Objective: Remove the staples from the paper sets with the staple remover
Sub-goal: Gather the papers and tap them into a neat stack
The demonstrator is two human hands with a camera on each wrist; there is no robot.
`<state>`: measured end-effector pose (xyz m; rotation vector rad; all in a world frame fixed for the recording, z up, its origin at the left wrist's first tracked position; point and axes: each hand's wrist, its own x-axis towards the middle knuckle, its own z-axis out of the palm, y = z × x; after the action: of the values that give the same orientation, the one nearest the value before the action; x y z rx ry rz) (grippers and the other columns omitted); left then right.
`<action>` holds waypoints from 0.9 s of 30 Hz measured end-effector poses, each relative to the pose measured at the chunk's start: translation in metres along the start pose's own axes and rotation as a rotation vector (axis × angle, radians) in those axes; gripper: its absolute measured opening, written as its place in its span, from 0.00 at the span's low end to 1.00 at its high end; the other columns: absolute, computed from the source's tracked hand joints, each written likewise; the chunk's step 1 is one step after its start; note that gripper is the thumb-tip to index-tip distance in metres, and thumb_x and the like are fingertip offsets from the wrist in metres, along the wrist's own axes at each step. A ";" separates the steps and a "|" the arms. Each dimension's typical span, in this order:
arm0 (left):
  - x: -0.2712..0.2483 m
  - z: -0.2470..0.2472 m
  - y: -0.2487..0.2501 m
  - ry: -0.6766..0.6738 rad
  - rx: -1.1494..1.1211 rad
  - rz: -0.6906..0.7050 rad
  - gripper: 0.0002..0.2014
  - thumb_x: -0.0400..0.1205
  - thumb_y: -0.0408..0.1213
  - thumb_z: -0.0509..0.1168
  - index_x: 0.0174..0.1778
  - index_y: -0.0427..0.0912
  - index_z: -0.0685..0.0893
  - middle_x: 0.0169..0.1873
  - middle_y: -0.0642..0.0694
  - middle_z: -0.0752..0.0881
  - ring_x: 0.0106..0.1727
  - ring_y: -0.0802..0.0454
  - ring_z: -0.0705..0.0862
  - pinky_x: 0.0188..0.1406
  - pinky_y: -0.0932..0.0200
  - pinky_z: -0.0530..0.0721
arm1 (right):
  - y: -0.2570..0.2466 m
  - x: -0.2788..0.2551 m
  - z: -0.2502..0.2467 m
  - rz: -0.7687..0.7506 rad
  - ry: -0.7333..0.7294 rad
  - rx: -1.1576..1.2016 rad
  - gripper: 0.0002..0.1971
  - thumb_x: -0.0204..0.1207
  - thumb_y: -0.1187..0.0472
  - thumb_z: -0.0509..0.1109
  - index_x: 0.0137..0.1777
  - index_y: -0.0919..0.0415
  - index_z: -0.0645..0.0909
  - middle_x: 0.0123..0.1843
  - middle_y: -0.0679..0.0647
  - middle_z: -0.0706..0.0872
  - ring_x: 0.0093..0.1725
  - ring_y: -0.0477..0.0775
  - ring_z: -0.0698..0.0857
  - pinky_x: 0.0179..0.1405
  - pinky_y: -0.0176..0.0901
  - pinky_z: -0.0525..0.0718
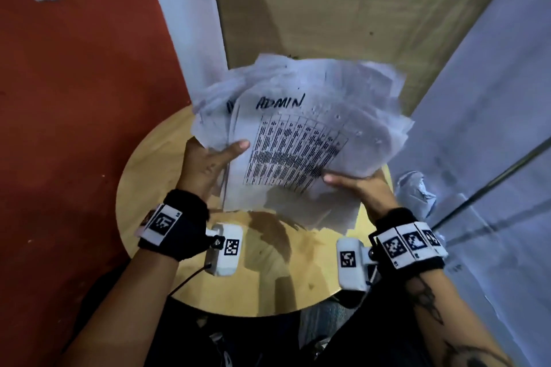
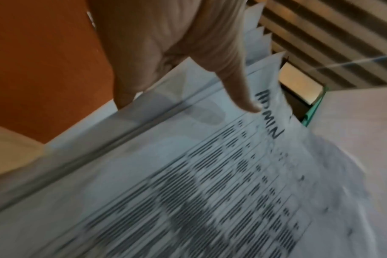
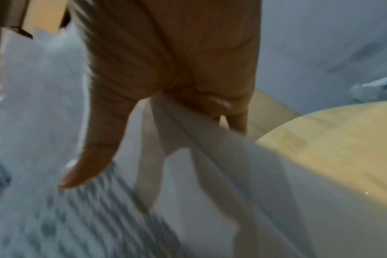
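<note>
Both hands, left hand (image 1: 205,164) and right hand (image 1: 362,188), are clamping a loose white printed paper stack (image 1: 301,140) between thumb and fingers, one grip per side, above the round wooden counter (image 1: 268,271).

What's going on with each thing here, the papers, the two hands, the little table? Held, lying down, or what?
Stack of papers: lifted above the table, held from both sides, sheets fanned and crumpled, top sheet marked "ADMIN".
Left hand: grips the stack's left edge, thumb on top.
Right hand: grips the stack's lower right edge, thumb on top.
Round wooden table: beneath the papers, its near part bare.
Staple remover: not visible.
</note>
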<state>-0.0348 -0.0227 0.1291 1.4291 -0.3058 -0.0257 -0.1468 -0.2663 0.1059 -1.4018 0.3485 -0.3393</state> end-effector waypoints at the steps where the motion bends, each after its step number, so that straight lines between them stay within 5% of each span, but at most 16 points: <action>1: -0.001 0.000 0.002 -0.034 -0.012 -0.018 0.23 0.61 0.39 0.83 0.52 0.48 0.86 0.51 0.48 0.90 0.58 0.45 0.87 0.63 0.47 0.82 | 0.002 0.000 -0.005 0.071 -0.097 -0.023 0.35 0.42 0.60 0.89 0.53 0.67 0.85 0.50 0.58 0.91 0.51 0.52 0.89 0.53 0.47 0.87; 3: -0.001 0.000 0.003 -0.066 -0.075 -0.055 0.34 0.52 0.49 0.86 0.54 0.46 0.85 0.53 0.47 0.90 0.58 0.46 0.87 0.63 0.48 0.82 | 0.004 0.002 -0.013 0.112 -0.200 0.020 0.42 0.34 0.54 0.90 0.55 0.62 0.86 0.52 0.56 0.90 0.55 0.53 0.88 0.51 0.42 0.87; 7: -0.005 0.002 0.003 0.007 -0.120 -0.061 0.45 0.50 0.58 0.84 0.60 0.39 0.82 0.54 0.44 0.88 0.56 0.48 0.86 0.60 0.53 0.83 | -0.001 0.000 -0.013 0.048 -0.225 0.083 0.31 0.39 0.56 0.90 0.47 0.57 0.90 0.49 0.55 0.91 0.50 0.53 0.89 0.47 0.42 0.86; 11: -0.008 0.016 0.005 0.115 -0.115 -0.115 0.29 0.68 0.39 0.79 0.62 0.38 0.75 0.54 0.53 0.80 0.47 0.68 0.83 0.48 0.67 0.79 | 0.001 0.001 0.012 -0.037 -0.013 -0.082 0.21 0.57 0.71 0.83 0.50 0.59 0.85 0.48 0.54 0.89 0.44 0.45 0.88 0.47 0.41 0.86; 14: -0.015 0.028 0.016 0.058 -0.053 -0.117 0.27 0.74 0.27 0.73 0.67 0.39 0.69 0.51 0.60 0.74 0.37 0.76 0.80 0.36 0.76 0.77 | 0.008 0.008 0.026 -0.027 0.225 -0.115 0.12 0.64 0.72 0.79 0.41 0.57 0.83 0.42 0.56 0.88 0.41 0.53 0.85 0.49 0.50 0.86; 18: -0.007 0.015 -0.004 -0.035 0.127 -0.098 0.36 0.64 0.32 0.80 0.68 0.38 0.76 0.58 0.54 0.82 0.58 0.65 0.81 0.57 0.70 0.80 | 0.007 0.019 0.029 0.008 0.292 -0.152 0.13 0.62 0.67 0.81 0.46 0.65 0.84 0.47 0.63 0.88 0.47 0.62 0.87 0.52 0.61 0.86; 20: -0.001 0.003 -0.011 -0.030 0.126 -0.092 0.38 0.62 0.33 0.83 0.68 0.40 0.78 0.59 0.53 0.83 0.58 0.65 0.83 0.52 0.72 0.82 | -0.006 0.019 0.030 -0.013 0.230 -0.142 0.16 0.62 0.67 0.81 0.48 0.69 0.83 0.46 0.62 0.88 0.46 0.59 0.88 0.47 0.50 0.88; 22: 0.010 -0.009 -0.012 0.046 0.107 -0.113 0.38 0.59 0.40 0.85 0.65 0.38 0.80 0.60 0.49 0.84 0.61 0.53 0.84 0.57 0.60 0.84 | -0.026 0.017 0.032 -0.072 0.158 -0.176 0.13 0.64 0.69 0.80 0.48 0.69 0.83 0.41 0.57 0.87 0.36 0.44 0.87 0.38 0.36 0.86; 24: 0.017 -0.014 -0.001 0.049 0.130 -0.042 0.30 0.60 0.42 0.84 0.59 0.46 0.84 0.58 0.45 0.87 0.61 0.48 0.85 0.64 0.48 0.82 | -0.048 0.018 0.035 -0.135 0.134 -0.200 0.09 0.64 0.70 0.80 0.42 0.66 0.85 0.40 0.57 0.88 0.36 0.46 0.86 0.44 0.44 0.88; 27: 0.009 -0.002 0.025 0.063 0.136 0.167 0.19 0.69 0.34 0.78 0.51 0.59 0.85 0.50 0.60 0.90 0.57 0.59 0.86 0.60 0.58 0.81 | -0.070 0.016 0.043 -0.307 0.256 -0.159 0.09 0.57 0.62 0.82 0.32 0.59 0.84 0.36 0.52 0.87 0.39 0.49 0.82 0.44 0.51 0.85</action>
<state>-0.0301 -0.0185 0.1546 1.5310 -0.3795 0.1791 -0.1154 -0.2450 0.1805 -1.5745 0.3752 -0.7612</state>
